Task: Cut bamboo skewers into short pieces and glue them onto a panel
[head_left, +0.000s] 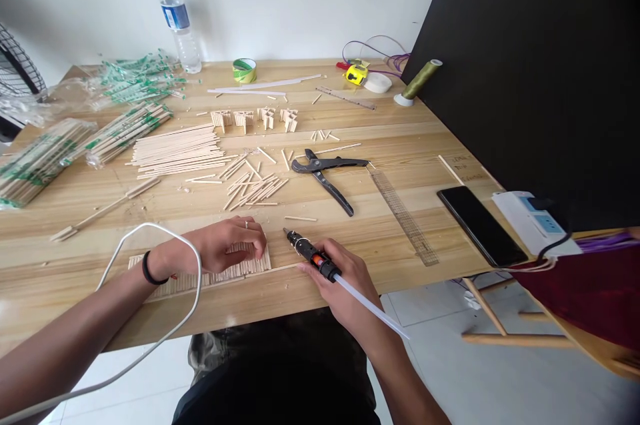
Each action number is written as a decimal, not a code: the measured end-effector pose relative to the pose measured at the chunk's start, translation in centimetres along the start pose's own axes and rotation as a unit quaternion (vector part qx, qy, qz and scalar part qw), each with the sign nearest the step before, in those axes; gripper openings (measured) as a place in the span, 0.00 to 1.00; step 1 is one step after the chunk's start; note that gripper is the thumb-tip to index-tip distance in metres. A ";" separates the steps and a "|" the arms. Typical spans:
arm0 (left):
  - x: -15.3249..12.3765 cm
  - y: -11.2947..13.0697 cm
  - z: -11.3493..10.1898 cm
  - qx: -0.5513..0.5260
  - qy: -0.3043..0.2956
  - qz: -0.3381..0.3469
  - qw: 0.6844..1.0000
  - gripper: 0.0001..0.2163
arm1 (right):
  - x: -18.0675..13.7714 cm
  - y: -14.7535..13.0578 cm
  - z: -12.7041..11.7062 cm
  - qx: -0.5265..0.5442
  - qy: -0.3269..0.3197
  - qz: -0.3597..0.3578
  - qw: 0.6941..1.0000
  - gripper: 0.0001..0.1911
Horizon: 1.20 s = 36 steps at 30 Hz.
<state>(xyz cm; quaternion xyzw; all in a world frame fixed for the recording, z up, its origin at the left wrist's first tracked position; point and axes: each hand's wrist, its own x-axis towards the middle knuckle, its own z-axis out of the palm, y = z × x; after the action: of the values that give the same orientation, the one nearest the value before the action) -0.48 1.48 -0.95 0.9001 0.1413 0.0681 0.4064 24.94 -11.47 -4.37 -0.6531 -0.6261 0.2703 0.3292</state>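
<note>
My right hand [345,275] is wrapped round a black hot glue gun [311,255], its nozzle pointing up and left. A translucent glue stick [373,308] sticks out of its rear. My left hand [235,245] is closed, fingers curled down over the right end of a panel of short wooden sticks laid side by side [210,281]. What its fingertips hold is hidden. A long thin stick runs along the panel's near edge, reaching toward my right hand. Beyond the hands lie a loose pile of cut sticks [257,190] and a black-handled cutter [327,171].
A white cable [197,278] loops over my left forearm. Long sticks [177,150], small stick assemblies [243,119] and wrapped bundles [45,158] lie farther back. To the right are a clear ruler [405,218], a phone [480,225] and a power strip [537,221]. A bottle [180,28] stands by the wall.
</note>
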 end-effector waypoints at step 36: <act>-7.8 4.0 3.4 0.212 0.182 -0.199 0.939 0.22 | 4.4 5.6 -8.9 -0.175 0.149 -0.098 0.968 0.07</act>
<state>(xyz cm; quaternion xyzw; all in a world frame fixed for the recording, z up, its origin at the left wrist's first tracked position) -6.24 -5.92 -0.24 0.8911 0.4005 0.1165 0.1786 35.65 -7.89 -2.77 -0.6693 -0.6683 0.0223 0.3240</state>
